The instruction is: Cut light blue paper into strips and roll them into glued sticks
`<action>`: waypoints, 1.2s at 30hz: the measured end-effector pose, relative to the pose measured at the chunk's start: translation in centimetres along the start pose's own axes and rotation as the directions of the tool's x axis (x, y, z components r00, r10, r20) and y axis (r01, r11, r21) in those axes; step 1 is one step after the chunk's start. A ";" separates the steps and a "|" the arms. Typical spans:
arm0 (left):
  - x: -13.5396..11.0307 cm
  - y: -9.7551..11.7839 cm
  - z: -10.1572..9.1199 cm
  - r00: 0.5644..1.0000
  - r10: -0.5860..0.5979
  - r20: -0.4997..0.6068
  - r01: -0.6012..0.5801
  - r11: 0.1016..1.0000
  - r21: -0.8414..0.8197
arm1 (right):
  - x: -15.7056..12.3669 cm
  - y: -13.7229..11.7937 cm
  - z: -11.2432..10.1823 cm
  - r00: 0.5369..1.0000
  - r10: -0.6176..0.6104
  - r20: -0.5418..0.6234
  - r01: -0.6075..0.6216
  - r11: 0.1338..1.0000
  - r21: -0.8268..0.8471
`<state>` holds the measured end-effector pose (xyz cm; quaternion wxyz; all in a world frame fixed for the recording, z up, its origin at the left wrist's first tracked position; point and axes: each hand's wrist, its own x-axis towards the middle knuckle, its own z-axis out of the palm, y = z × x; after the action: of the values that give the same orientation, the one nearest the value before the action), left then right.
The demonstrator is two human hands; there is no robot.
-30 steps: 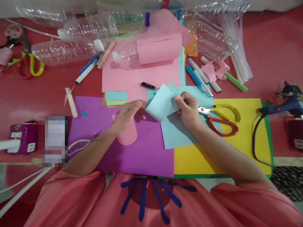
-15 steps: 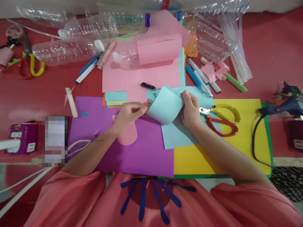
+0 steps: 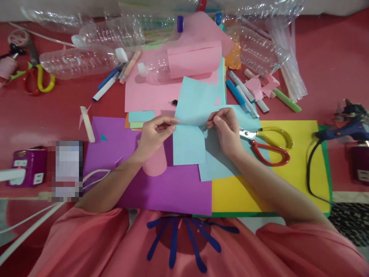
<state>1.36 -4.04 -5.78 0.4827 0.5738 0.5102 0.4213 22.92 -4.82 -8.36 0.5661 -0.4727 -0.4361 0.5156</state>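
A light blue paper piece (image 3: 191, 115) is held between both hands above the sheets, opened out with a crease across its middle. My left hand (image 3: 154, 134) pinches its left edge at the crease. On the right edge, my right hand (image 3: 226, 129) pinches the same crease. Under the piece lie a larger light blue sheet (image 3: 221, 161), a purple sheet (image 3: 161, 188) and a yellow sheet (image 3: 276, 181). A pink rounded cut-out (image 3: 155, 163) rests on the purple sheet below my left wrist.
Red-and-yellow scissors (image 3: 266, 144) lie just right of my right hand. A bottle wrapped in pink paper (image 3: 184, 61), clear plastic bottles (image 3: 80, 61) and markers (image 3: 242, 94) crowd the far side. A blue glue gun (image 3: 344, 130) sits at right, a purple power strip (image 3: 24, 167) at left.
The light blue piece was bent over between my hands; it has now been opened out flat and upright, its top half covering the black pen on the pink sheet.
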 end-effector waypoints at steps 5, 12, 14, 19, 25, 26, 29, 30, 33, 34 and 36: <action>0.2 -0.2 0.0 0.997 -0.061 -0.044 0.059 0.997 -0.053 | -0.6 -0.4 0.0 0.992 -0.071 0.104 0.079 0.994 -0.078; 0.1 0.1 0.1 0.998 -0.068 0.000 0.068 0.994 -0.081 | -1.0 -1.1 0.1 0.955 0.045 0.294 0.008 0.984 -0.176; 0.0 0.1 0.1 0.996 -0.064 0.055 0.069 0.994 -0.087 | -1.1 -1.2 0.2 0.948 0.073 0.309 -0.022 0.986 -0.165; -0.3 0.1 0.3 0.977 -0.047 0.206 0.066 0.994 -0.086 | -1.3 -1.3 0.2 0.923 0.137 0.359 -0.086 0.984 -0.155; -0.4 0.0 0.4 0.957 -0.038 0.286 0.061 0.996 -0.069 | -1.5 -0.8 0.1 0.897 0.124 0.424 -0.083 0.990 -0.113; -0.3 -0.1 0.4 0.960 -0.036 0.279 0.056 0.996 -0.063 | -1.6 -0.8 0.1 0.907 0.099 0.410 -0.050 0.990 -0.129; -0.3 -0.2 0.3 0.971 -0.029 0.238 0.037 0.999 -0.032 | -1.7 -2.1 -0.6 0.939 -0.025 0.344 0.124 0.955 -0.270; -0.3 -0.2 0.3 0.974 -0.027 0.225 0.032 0.999 -0.021 | -1.7 -2.9 -1.1 0.937 -0.079 0.341 0.203 0.916 -0.345; -0.3 -0.1 0.3 0.979 -0.022 0.204 0.025 1.000 -0.012 | -2.2 -6.0 -3.8 0.883 -0.179 0.434 0.435 0.660 -0.613; -0.3 -0.1 0.3 0.978 -0.019 0.206 0.023 1.000 -0.014 | -2.4 -6.9 -5.1 0.881 -0.154 0.447 0.454 0.538 -0.710; -0.3 0.1 0.3 0.978 -0.014 0.208 0.018 1.000 -0.018 | -2.9 -8.2 -8.3 0.909 -0.006 0.416 0.405 0.246 -0.881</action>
<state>1.58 -4.40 -5.76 0.5421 0.6059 0.4574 0.3602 32.21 -8.58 -1.78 0.1497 -0.5602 -0.8027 0.1398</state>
